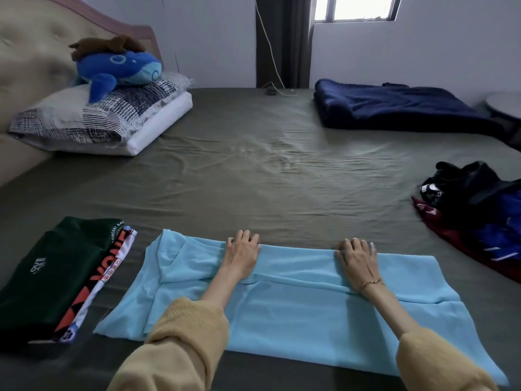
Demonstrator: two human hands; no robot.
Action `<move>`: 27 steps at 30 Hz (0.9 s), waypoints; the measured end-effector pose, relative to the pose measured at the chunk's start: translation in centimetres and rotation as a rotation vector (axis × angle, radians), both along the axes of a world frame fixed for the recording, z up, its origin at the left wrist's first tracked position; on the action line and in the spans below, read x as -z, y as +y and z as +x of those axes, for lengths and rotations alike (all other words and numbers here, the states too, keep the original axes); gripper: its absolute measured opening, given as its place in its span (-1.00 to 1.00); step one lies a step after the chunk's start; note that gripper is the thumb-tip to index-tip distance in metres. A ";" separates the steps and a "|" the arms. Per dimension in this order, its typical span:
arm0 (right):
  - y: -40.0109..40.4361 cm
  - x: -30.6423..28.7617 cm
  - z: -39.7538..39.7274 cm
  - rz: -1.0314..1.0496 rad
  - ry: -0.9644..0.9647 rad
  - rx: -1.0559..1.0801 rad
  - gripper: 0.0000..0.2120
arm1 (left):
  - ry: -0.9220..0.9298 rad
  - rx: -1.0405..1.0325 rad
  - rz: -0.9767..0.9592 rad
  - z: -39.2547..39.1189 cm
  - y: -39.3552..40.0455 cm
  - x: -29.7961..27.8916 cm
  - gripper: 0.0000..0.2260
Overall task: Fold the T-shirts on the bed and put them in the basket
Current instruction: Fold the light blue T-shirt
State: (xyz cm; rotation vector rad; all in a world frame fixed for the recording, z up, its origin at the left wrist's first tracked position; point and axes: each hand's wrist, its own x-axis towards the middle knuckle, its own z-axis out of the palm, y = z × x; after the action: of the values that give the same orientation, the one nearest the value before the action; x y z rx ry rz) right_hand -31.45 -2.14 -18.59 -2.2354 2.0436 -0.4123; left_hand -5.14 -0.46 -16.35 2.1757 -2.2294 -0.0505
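Matt cloth T-shirt (296,306), creased bedsheet (253,170)

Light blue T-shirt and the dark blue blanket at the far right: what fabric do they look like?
Light blue T-shirt: looks like a thin, matte knit, maybe cotton jersey; it lies flat with soft creases under both hands. Dark blue blanket: looks like thick, plush fleece; faint sheen, bulky rounded folds. Exact fibre cannot be told.

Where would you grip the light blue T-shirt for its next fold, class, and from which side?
Probably the collar end of the T-shirt, from the person's left. It lies as a long band across the bed, so that short end can carry over toward the hem. Both hands, left and right, rest flat on the far edge.
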 end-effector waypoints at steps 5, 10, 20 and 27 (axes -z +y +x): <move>-0.5 -0.3 -0.5 -0.090 0.038 0.069 -0.82 | -0.078 -0.077 -0.056 -0.5 -0.1 0.5 -0.73; 0.1 -0.5 -1.4 -0.107 0.083 0.121 -0.71 | -0.040 -0.006 -0.149 -3.2 1.1 2.0 -0.58; 7.2 -1.0 -10.2 0.004 -0.109 0.751 -0.53 | 0.170 0.165 0.048 -10.5 3.8 1.1 0.11; 8.7 -2.4 -9.8 0.101 -0.131 0.695 -0.57 | 0.161 0.337 0.106 -15.6 5.8 1.5 0.11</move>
State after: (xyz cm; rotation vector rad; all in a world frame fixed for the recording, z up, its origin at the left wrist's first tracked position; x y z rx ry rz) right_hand -41.24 6.56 -16.21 -1.3419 2.6379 -0.4632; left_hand -20.77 5.36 -17.85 1.7398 -2.5184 -0.3446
